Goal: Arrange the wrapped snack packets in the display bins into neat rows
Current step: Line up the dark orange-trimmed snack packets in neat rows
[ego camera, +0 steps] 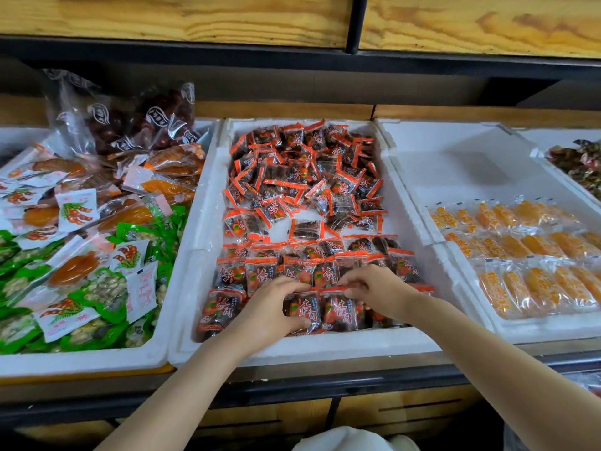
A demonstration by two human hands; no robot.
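A white foam bin (208, 203) in the middle holds several small orange-edged clear packets of dark snack. A loose heap (302, 177) fills its far half. Near the front the packets lie in rows (312, 255). My left hand (273, 307) grips a packet (302, 312) in the front row, thumb under its near edge and fingers over its top. My right hand (374, 291) pinches the top edge of the neighbouring packet (338, 312).
The left bin (97, 361) holds mixed green, white and orange packets with dark bags at the back. The right bin (461, 177) has orange packets (533, 255) in rows at its front. A further bin (579, 164) sits at far right. A wooden shelf (455, 24) overhangs.
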